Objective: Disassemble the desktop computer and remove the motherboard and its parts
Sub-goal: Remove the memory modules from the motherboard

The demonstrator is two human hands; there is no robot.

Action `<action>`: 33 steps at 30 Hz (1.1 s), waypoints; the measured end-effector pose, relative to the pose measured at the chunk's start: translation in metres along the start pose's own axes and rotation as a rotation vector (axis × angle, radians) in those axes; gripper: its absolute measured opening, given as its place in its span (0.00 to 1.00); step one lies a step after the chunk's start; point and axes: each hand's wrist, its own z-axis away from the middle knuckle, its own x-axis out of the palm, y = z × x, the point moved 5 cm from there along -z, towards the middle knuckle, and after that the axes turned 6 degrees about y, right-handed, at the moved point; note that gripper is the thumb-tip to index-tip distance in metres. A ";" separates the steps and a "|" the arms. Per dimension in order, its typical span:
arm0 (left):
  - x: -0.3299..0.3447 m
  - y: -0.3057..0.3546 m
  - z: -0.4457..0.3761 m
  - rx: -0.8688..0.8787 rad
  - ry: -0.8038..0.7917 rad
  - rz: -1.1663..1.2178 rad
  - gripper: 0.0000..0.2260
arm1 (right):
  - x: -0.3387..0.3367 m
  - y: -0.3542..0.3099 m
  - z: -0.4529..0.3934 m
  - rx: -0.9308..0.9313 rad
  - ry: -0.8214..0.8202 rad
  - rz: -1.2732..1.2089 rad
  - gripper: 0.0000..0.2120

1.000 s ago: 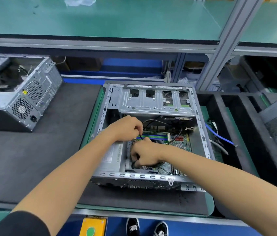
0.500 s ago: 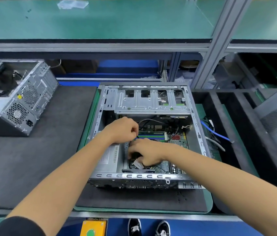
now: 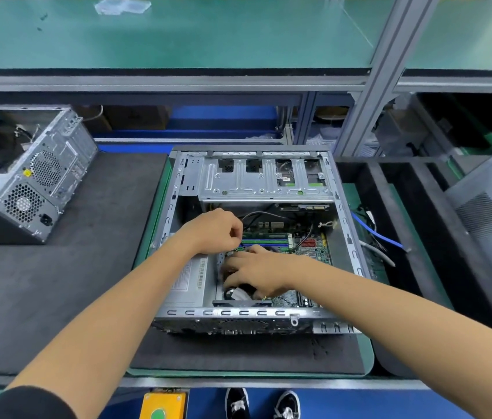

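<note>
The open desktop case [image 3: 269, 313] lies on its side on a dark mat. Inside it, the green motherboard [image 3: 311, 252] with its memory sticks [image 3: 266, 238] shows at the right, and a silver power supply [image 3: 189, 285] sits at the left. My left hand [image 3: 213, 231] hovers over the board's left edge, its fingers curled and pinching a thin dark cable whose end is hidden. Just below it, my right hand [image 3: 254, 275] reaches down over the black cooler fan [image 3: 238, 302]. Its fingers and thumb close round a white connector [image 3: 240, 294].
The drive cage [image 3: 264, 182] spans the far half of the case. A second opened case [image 3: 27, 179] stands at the left on the mat. Loose blue and grey cables [image 3: 377, 237] lie in the black tray on the right. A green shelf [image 3: 178, 34] runs above.
My right hand has slid toward the near side of the case over the fan, and the white connector now shows under its fingers. My left hand has stayed in place, still curled.
</note>
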 end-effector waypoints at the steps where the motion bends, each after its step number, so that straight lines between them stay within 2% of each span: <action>1: 0.000 0.000 0.000 -0.002 -0.005 -0.002 0.06 | 0.002 0.004 0.002 0.016 0.011 0.024 0.37; 3: 0.000 0.000 0.000 -0.006 -0.006 -0.004 0.07 | 0.001 0.013 0.007 0.065 0.070 0.027 0.44; 8: 0.001 -0.001 0.000 -0.026 -0.009 -0.028 0.07 | 0.001 0.035 0.027 0.158 0.191 -0.060 0.46; 11: 0.002 -0.001 -0.002 -0.041 -0.044 -0.061 0.07 | 0.002 0.050 0.043 0.268 0.171 -0.219 0.47; 13: 0.004 -0.001 -0.003 -0.055 -0.068 -0.074 0.07 | 0.002 0.061 0.051 0.365 0.121 -0.433 0.43; 15: 0.006 -0.001 -0.005 -0.058 -0.101 -0.098 0.06 | -0.001 0.070 0.055 0.464 0.144 -0.550 0.30; 18: 0.008 -0.001 -0.005 -0.054 -0.125 -0.167 0.06 | -0.001 0.079 0.055 0.580 0.166 -0.404 0.14; 20: 0.010 0.000 -0.005 -0.032 -0.114 -0.242 0.14 | 0.007 0.080 0.055 0.639 0.111 -0.354 0.08; 22: 0.011 0.001 -0.004 -0.007 -0.098 -0.296 0.20 | 0.014 0.081 0.056 0.678 0.045 -0.320 0.06; 23: 0.011 0.001 -0.004 -0.004 -0.095 -0.313 0.21 | 0.016 0.081 0.056 0.689 0.024 -0.315 0.07; 26: 0.012 0.003 -0.003 -0.027 -0.129 -0.405 0.13 | 0.019 0.085 0.056 0.695 0.014 -0.364 0.14; 30: 0.015 0.003 -0.006 -0.108 -0.276 -0.548 0.08 | 0.006 0.088 0.054 0.707 0.235 -0.430 0.12; 33: 0.017 0.004 -0.013 -0.112 -0.386 -0.485 0.12 | -0.002 0.083 0.049 0.660 0.360 -0.516 0.09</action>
